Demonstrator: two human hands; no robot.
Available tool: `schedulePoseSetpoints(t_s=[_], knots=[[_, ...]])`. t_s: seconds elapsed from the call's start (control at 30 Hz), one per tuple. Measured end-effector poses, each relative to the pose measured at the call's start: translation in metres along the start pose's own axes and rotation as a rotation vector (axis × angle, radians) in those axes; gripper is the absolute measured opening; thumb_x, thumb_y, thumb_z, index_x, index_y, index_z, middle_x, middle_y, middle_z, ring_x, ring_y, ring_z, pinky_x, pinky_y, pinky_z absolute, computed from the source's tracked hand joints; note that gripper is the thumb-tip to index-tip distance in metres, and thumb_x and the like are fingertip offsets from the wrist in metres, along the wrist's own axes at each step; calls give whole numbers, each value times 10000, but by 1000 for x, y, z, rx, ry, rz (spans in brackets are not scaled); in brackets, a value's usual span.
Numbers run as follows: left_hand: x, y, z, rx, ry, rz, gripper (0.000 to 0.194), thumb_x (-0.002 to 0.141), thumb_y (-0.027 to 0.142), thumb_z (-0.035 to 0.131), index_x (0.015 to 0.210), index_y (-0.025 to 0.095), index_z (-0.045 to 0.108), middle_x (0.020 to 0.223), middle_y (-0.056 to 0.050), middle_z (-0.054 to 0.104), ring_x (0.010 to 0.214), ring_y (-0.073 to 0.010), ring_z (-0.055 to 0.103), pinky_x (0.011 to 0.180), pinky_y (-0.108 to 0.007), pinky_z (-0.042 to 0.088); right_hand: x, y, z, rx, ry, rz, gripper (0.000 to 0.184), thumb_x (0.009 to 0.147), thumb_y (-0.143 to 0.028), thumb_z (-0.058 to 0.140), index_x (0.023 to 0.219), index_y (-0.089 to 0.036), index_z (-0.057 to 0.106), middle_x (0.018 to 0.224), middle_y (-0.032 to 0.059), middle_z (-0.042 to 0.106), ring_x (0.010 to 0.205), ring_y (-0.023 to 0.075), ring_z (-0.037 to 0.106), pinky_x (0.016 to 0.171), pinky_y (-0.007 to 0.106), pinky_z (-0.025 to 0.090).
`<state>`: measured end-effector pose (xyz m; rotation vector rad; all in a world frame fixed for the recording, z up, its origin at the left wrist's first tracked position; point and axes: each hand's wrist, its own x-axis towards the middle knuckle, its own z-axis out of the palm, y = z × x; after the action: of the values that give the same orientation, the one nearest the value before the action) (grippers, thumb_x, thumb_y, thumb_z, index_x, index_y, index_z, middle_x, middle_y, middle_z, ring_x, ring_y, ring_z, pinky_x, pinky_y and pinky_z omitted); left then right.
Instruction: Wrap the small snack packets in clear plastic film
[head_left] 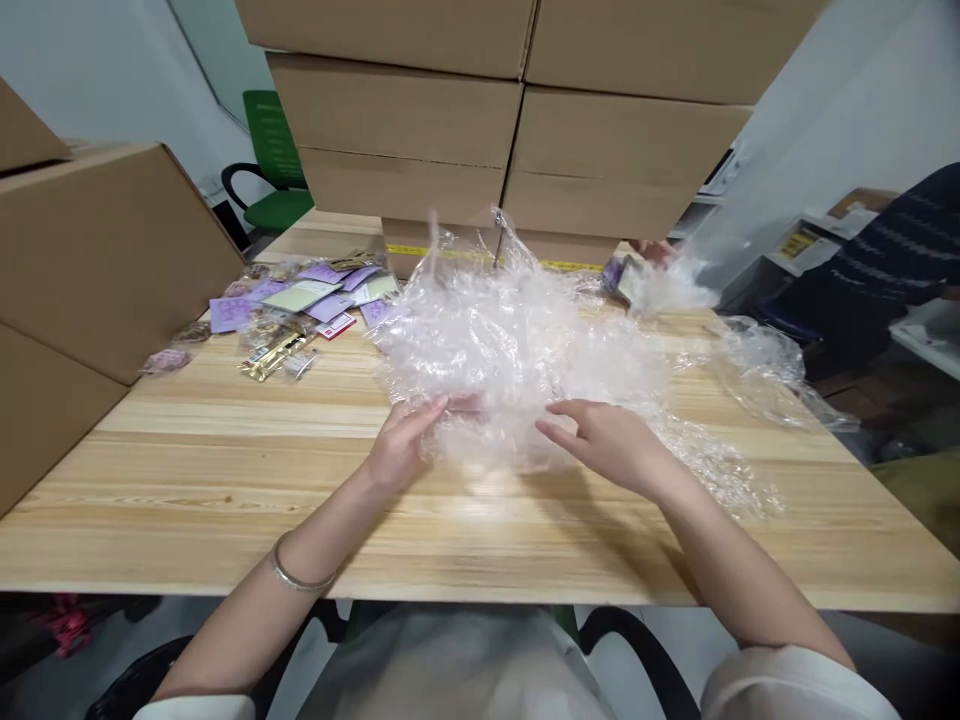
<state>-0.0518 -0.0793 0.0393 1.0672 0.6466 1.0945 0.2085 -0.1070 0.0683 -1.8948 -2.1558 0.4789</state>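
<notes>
A big crumpled heap of clear plastic bags [510, 340] lies in the middle of the wooden table [225, 480]. My left hand [405, 440] rests at the heap's near left edge, fingers stretched out and touching the plastic. My right hand [607, 440] is at its near right edge, fingers spread and pointing left over the film. Neither hand is closed round anything. A silver bangle [300, 575] circles my left wrist.
Small purple, green and gold packets [300, 310] are scattered at the far left. Stacked cardboard boxes [510, 120] stand at the back, more boxes [97, 260] at the left. Another person's hand [652, 252] and dark striped sleeve [892, 250] are at far right.
</notes>
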Motion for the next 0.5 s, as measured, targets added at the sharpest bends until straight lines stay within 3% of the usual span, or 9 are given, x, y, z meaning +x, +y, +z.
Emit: schedulePoseSetpoints(t_s=[0.07,0.17,0.27,0.3,0.37,0.43,0.5], knots=[[-3,4,-1,-136,-123,-113,370,852,456,669,1062,170,771,929,-110,784,899,-293,741,875,-424,550,2,8,-4,67,37,-16,448,937,-535,457,1098,-206,715,1183,133,694,940,311,676,899,523,492],[-7,8,-2,-283,-339,-275,380,813,379,684,1146,204,737,998,-106,778,820,-298,752,714,-406,582,14,17,0,499,122,-119,557,911,-605,462,1337,-265,581,1378,98,594,1238,306,556,1050,509,403],[-8,9,-2,-301,-479,-401,473,791,325,658,1258,252,677,1159,-100,741,806,-296,753,666,-397,582,29,19,16,1030,-182,-279,809,807,-806,440,1443,-305,462,1436,72,551,1333,271,487,1085,470,385],[-9,10,-2,-270,-486,-418,499,792,323,652,1286,251,660,1186,-101,731,828,-293,751,685,-390,580,33,18,22,1134,-316,-307,865,758,-850,457,1410,-284,502,1343,87,618,1274,272,541,1053,461,419],[-9,11,-4,-134,-445,-415,499,801,327,661,1289,219,663,1163,-104,738,903,-282,738,740,-354,565,35,15,31,1228,-501,-290,856,682,-836,587,1280,-224,614,935,64,723,958,247,680,894,421,523],[-9,14,-11,75,-323,-389,442,825,358,676,1235,195,699,1077,-97,762,905,-253,722,737,-309,545,30,12,34,1226,-519,-190,708,712,-692,701,1222,-203,651,548,-51,561,562,162,611,647,332,545],[-8,19,-25,305,-153,-380,417,833,422,687,1180,193,726,955,-85,774,746,-208,697,604,-270,506,21,14,29,1187,-400,-69,618,810,-550,694,1328,-229,594,430,-121,367,359,98,409,438,245,431]])
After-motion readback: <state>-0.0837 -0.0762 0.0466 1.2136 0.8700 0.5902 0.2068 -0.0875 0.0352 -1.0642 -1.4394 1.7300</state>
